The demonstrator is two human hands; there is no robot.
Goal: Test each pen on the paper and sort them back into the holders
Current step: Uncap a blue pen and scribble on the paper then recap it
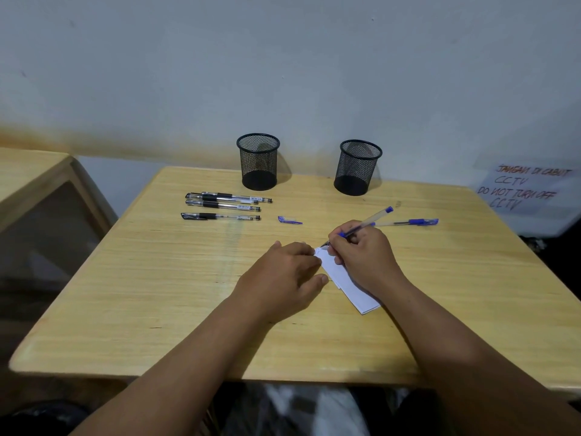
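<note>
step: testing a blue pen (366, 224) on the paper (352, 286); this looks like the first pen of the set, since both holders seem to hold nothing.
right hand: the right hand (361, 256) is closed around the blue pen in a writing grip, tip down at the paper's far corner, barrel slanting up and to the right.
left hand: the left hand (283, 275) lies flat with fingers together, pinning the paper's left edge; it grips nothing.
paper: small white slip near the middle of the table (157, 278), partly hidden under both hands; i cannot tell whether any ink mark is there.
cap: the blue cap (289, 219) lies loose, left of the pen, well apart from the hands.
waiting: three black pens (223, 205) lie side by side at the left; a second blue pen (408, 221) lies just behind the right hand.
holders: left holder (258, 161) and right holder (357, 167) stand upright at the far edge, well apart.
how to do it well: keep the slip pinned, press lightly, draw a short stroke on bare paper, and check the line before recapping.
risk: the slip may slide or crumple if the left hand lifts.
</note>
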